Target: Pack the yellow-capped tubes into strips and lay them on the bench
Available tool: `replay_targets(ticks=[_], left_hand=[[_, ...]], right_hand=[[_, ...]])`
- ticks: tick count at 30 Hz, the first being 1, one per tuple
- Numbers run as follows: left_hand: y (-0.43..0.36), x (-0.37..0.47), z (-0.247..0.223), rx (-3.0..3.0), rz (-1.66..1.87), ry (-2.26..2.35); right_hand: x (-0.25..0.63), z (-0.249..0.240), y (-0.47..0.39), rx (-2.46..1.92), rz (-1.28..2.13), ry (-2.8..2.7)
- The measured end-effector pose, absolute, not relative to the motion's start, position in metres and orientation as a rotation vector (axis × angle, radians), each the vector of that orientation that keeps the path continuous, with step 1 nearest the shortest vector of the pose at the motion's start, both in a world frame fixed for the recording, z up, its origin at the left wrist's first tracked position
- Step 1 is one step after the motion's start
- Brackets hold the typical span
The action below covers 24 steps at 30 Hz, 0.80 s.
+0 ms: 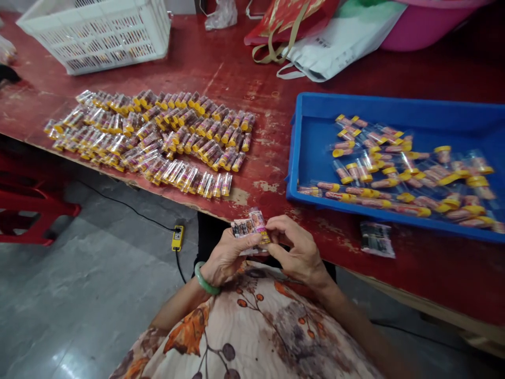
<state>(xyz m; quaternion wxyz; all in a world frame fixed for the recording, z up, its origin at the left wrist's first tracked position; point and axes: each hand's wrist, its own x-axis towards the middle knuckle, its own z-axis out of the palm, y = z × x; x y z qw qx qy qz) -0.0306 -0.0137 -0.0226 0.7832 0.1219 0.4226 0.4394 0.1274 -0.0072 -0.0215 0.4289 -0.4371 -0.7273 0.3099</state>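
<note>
Head view: 1 blue tray (315,139) at right, dozens of yellow-capped clear tubes (410,164) in it, overlapping — no exact count. 1 batch of sleeved tubes (209,150) left of centre, also dozens. 1 white crate (114,45) upper left, 2 bags (343,39) and 1 pink tub (426,26) top right, 1 dark packet (377,239) below the tray.

Left hand (224,255), lower centre: fingers curled under, thumb over, closed on 1 printed tube (258,221) plus printed wrappers (241,227). Right hand (298,247): bent, thumb and fingertips part-closed at the tube's yellow end — can't tell if gripping.
</note>
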Motion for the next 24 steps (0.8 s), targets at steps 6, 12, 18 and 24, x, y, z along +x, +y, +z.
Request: replay_targets(ticks=[6,12,18,24], left_hand=[[-0.012,-0.030,-0.021,0.270,0.948,0.895],[-0.013,-0.027,-0.023,0.262,0.983,0.905],[-0.014,-0.026,-0.027,0.239,0.996,0.880],[-0.013,-0.027,-0.029,0.229,1.011,0.907]], right_hand=[[0.124,-0.024,-0.014,-1.051,0.569,-1.768],[0.116,-0.028,-0.018,-1.030,0.413,-1.727],[0.114,-0.031,-0.017,-1.039,0.368,-1.731],[0.116,-0.032,-0.015,-0.986,0.359,-1.771]])
